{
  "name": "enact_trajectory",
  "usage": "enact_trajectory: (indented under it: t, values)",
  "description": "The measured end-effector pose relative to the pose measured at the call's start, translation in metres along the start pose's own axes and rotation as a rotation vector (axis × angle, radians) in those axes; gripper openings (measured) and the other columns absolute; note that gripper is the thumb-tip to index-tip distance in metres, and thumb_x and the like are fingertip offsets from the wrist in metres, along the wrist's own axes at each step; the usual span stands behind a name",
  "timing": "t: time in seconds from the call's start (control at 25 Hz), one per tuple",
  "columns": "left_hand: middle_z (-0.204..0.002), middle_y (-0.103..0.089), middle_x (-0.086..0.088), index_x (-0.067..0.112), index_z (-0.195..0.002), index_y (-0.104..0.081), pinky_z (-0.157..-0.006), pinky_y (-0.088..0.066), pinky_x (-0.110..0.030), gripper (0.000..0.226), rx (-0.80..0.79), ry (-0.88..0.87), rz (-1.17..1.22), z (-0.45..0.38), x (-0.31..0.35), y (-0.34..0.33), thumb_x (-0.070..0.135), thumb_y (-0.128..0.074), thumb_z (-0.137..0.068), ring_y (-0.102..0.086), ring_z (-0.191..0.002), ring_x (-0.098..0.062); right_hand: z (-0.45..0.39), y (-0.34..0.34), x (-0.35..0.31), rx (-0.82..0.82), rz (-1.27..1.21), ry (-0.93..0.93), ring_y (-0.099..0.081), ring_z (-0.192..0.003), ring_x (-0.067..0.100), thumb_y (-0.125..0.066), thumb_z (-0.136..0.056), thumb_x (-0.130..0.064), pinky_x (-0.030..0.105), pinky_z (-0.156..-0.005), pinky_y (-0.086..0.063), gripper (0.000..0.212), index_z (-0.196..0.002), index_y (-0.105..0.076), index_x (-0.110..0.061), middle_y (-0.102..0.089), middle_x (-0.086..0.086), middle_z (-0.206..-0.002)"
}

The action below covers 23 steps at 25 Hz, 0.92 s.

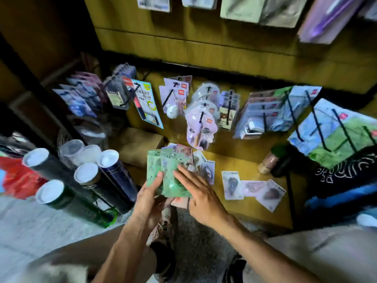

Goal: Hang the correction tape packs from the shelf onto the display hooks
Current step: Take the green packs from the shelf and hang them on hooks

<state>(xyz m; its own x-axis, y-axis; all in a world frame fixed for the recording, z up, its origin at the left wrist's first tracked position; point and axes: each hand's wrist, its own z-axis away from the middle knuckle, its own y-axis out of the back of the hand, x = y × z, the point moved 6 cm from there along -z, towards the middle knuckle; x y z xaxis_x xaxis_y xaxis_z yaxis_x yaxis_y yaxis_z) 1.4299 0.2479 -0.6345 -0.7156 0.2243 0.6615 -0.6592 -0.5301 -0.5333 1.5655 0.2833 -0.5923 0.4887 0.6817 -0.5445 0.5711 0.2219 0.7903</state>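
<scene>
My left hand (150,196) grips a fanned stack of green correction tape packs (163,170) just above the low wooden shelf (244,160). My right hand (201,196) rests flat on the front of that stack, fingers spread over the green cards. More packs lie loose on the shelf: a small heap (204,166) behind the stack and three flat ones (253,187) to the right. Black display hooks (201,117) stick out of the wooden back panel above, loaded with other carded goods, among them round purple tape packs (201,123).
Upright tubes with white caps (85,176) stand on the floor at left. A brown cardboard box (138,146) sits left of the stack. A dark bottle (279,160) stands on the shelf at right, beside large hung packs (336,135). My knees fill the bottom.
</scene>
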Motion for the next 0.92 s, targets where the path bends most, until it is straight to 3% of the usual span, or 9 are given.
enact_trajectory:
  t: [0.08, 0.2, 0.32, 0.4, 0.48, 0.56, 0.68, 0.8, 0.92]
  values:
    - [-0.124, -0.066, -0.018, 0.011, -0.128, -0.062, -0.092, -0.053, -0.049, 0.052, -0.029, -0.050, -0.015, 0.028, 0.018, -0.006, 0.027, -0.072, -0.080, -0.063, -0.115, -0.035, 0.005, 0.008, -0.024, -0.040, -0.408, -0.136, -0.029, -0.145, 0.003, -0.035, -0.072, 0.000, 0.020, -0.117, -0.024, 0.075, -0.144, -0.048, -0.015, -0.034, -0.006, -0.157]
    - [-0.120, -0.066, -0.023, 0.007, -0.122, -0.064, -0.098, -0.043, -0.066, 0.057, -0.001, -0.150, -0.029, 0.054, 0.043, -0.014, 0.020, -0.082, -0.069, -0.061, -0.113, -0.044, -0.005, 0.034, -0.044, 0.118, -0.846, -0.305, -0.049, -0.130, -0.001, -0.047, -0.084, 0.000, 0.023, -0.107, -0.041, 0.044, -0.115, -0.069, -0.020, -0.057, -0.012, -0.137]
    - [-0.120, -0.067, -0.022, 0.006, -0.121, -0.065, -0.103, -0.037, -0.067, 0.066, 0.007, -0.240, 0.009, 0.080, 0.074, -0.033, 0.021, -0.087, -0.061, -0.059, -0.116, -0.046, -0.022, 0.066, -0.069, 0.303, -0.869, -0.307, -0.063, -0.110, 0.006, -0.058, -0.092, 0.004, 0.024, -0.092, -0.051, 0.048, -0.122, -0.062, -0.033, -0.066, -0.022, -0.119]
    - [-0.122, -0.065, -0.024, 0.004, -0.123, -0.064, -0.104, -0.036, -0.067, 0.076, -0.048, -0.274, 0.037, 0.095, 0.097, -0.049, 0.026, -0.091, -0.055, -0.058, -0.117, -0.047, -0.035, 0.085, -0.078, 0.344, -0.877, -0.348, -0.060, -0.111, 0.014, -0.072, -0.087, -0.014, 0.031, -0.092, -0.055, 0.057, -0.131, -0.054, -0.044, -0.060, -0.019, -0.125]
    - [-0.120, -0.066, -0.024, 0.004, -0.123, -0.063, -0.104, -0.040, -0.061, 0.076, -0.125, -0.298, 0.037, 0.108, 0.119, -0.065, 0.029, -0.089, -0.057, -0.062, -0.112, -0.043, -0.046, 0.098, -0.086, 0.276, -0.906, -0.447, -0.055, -0.120, 0.014, -0.079, -0.078, -0.042, 0.042, -0.098, -0.053, 0.066, -0.135, -0.048, -0.047, -0.053, -0.011, -0.137]
    - [-0.109, -0.071, -0.021, 0.003, -0.119, -0.064, -0.087, -0.054, -0.049, 0.060, -0.147, -0.367, 0.023, 0.117, 0.140, -0.077, 0.021, -0.080, -0.064, -0.070, -0.093, -0.033, -0.054, 0.103, -0.096, 0.116, -1.011, -0.565, -0.065, -0.109, 0.018, -0.073, -0.077, -0.056, 0.043, -0.093, -0.055, 0.065, -0.135, -0.052, -0.034, -0.063, -0.004, -0.130]
    - [-0.104, -0.073, -0.021, 0.003, -0.114, -0.065, -0.068, -0.060, -0.039, 0.045, -0.139, -0.460, 0.025, 0.125, 0.170, -0.090, 0.012, -0.075, -0.072, -0.072, -0.083, -0.030, -0.068, 0.113, -0.121, -0.015, -1.078, -0.611, -0.066, -0.059, 0.023, -0.062, -0.087, -0.053, 0.033, -0.055, -0.054, 0.037, -0.113, -0.063, -0.027, -0.075, 0.004, -0.101]
    - [-0.100, -0.074, -0.020, 0.004, -0.111, -0.066, -0.067, -0.060, -0.039, 0.034, -0.092, -0.509, 0.057, 0.121, 0.199, -0.086, 0.005, -0.074, -0.078, -0.073, -0.082, -0.031, -0.100, 0.132, -0.122, 0.090, -0.964, -0.656, -0.055, -0.050, 0.016, -0.067, -0.085, -0.053, 0.027, -0.049, -0.045, 0.037, -0.106, -0.065, -0.023, -0.072, 0.010, -0.085]
    - [-0.088, -0.077, -0.011, 0.009, -0.107, -0.068, -0.064, -0.059, -0.036, 0.031, -0.002, -0.547, 0.075, 0.115, 0.233, -0.073, 0.007, -0.076, -0.077, -0.074, -0.072, -0.024, -0.149, 0.160, -0.133, 0.171, -0.893, -0.557, -0.053, -0.051, 0.012, -0.065, -0.093, -0.031, 0.025, -0.048, -0.044, 0.020, -0.106, -0.063, -0.016, -0.069, 0.011, -0.081]
